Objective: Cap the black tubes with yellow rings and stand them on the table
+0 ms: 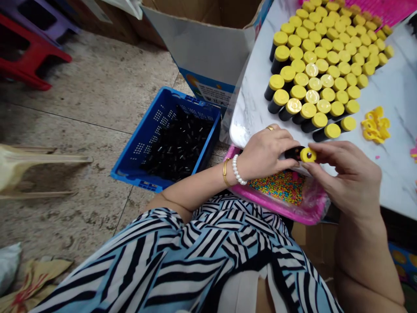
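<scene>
My left hand (265, 152) grips a small black tube (293, 152) lying sideways. My right hand (347, 174) pinches the yellow cap (308, 154) on the tube's end. Both hands hover over a pink tray (302, 213) of tiny coloured beads (280, 184) on my lap, at the near edge of a white marbled table (395, 87). A large cluster of black tubes with yellow caps (321, 69) stands on the table behind. A small pile of loose yellow caps (376, 124) lies to the right.
A blue plastic crate (138, 148) full of black tubes (177, 145) sits on the stone floor to the left. Behind it stands an open cardboard box (208, 48). Red and purple stools (29, 48) are at far left; a pink tray (387, 8) lies at the table's far edge.
</scene>
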Demonstrator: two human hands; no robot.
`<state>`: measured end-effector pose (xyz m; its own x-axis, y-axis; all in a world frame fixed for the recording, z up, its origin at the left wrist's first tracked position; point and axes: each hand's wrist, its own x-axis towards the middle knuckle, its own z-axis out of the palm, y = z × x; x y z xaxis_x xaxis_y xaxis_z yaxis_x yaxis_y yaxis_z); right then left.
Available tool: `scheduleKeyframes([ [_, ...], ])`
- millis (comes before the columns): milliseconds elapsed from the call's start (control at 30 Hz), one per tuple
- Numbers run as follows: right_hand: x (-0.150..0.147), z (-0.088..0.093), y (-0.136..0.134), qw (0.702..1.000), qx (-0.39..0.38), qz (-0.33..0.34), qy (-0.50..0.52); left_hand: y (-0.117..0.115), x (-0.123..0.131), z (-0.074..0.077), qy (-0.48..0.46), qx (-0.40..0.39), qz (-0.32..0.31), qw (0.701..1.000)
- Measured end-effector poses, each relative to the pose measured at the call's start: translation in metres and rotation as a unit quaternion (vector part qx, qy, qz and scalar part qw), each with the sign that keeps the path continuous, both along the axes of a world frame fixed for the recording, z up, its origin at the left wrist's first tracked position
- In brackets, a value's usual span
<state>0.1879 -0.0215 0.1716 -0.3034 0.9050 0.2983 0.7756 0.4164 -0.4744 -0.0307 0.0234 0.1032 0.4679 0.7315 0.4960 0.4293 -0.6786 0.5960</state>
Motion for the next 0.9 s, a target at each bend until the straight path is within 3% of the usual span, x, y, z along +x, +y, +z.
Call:
scheduleKeyframes([
  [333, -0.004, 0.007, 0.013, 0.993, 0.058, 0.045, -0.092, -0.001, 0.003, 0.006, 0.071, -0.006, 0.009, 0.997],
  [467, -0.008, 0.012, 0.016, 0.989, 0.071, 0.058, -0.117, -0.002, -0.003, 0.021, 0.090, -0.055, -0.008, 0.994],
  [567, -0.010, 0.016, 0.019, 0.986, 0.075, 0.077, -0.131, 0.002, -0.012, 0.038, 0.056, -0.149, -0.071, 0.985],
  [633, -0.012, 0.018, 0.020, 0.984, 0.070, 0.092, -0.135, 0.006, -0.014, 0.047, 0.008, -0.243, -0.115, 0.963],
  [767, -0.013, 0.016, 0.019, 0.980, 0.096, 0.093, -0.149, 0.012, -0.007, 0.050, -0.100, -0.431, -0.122, 0.888],
  [900, -0.015, 0.004, 0.016, 0.983, 0.104, 0.077, -0.127, 0.009, 0.000, 0.044, -0.142, -0.510, -0.122, 0.840],
])
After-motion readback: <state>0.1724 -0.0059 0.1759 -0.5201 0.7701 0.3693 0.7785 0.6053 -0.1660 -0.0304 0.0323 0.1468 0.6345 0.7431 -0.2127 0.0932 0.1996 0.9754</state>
